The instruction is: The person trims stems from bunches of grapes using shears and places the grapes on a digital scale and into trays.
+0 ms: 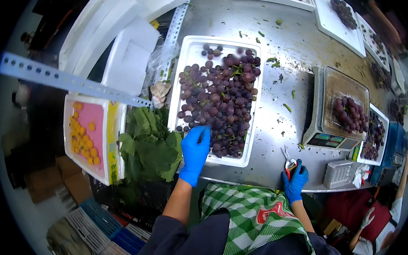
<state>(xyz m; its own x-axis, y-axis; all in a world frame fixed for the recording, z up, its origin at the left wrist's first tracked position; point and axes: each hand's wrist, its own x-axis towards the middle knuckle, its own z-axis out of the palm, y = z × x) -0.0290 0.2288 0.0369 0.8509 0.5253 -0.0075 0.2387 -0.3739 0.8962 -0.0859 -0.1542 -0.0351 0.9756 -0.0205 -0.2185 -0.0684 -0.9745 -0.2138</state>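
My left hand (pixel 195 152), in a blue glove, reaches onto the near left corner of a white foam tray (pixel 189 50) filled with dark purple grapes (pixel 221 103); its fingertips touch the grapes at the tray's edge. My right hand (pixel 294 182), also blue-gloved, rests at the steel table's (pixel 282 35) front edge and grips small red-handled scissors (pixel 289 162), blades pointing away from me. A digital scale (pixel 327 137) to the right carries a clear punnet of grapes (pixel 349 113).
Green leaves (pixel 149 146) lie in a crate left of the tray. A box of small orange fruit (pixel 85 133) stands farther left. More white trays with grapes (pixel 341 14) line the far right edge. Another person's hand (pixel 368 218) shows at lower right.
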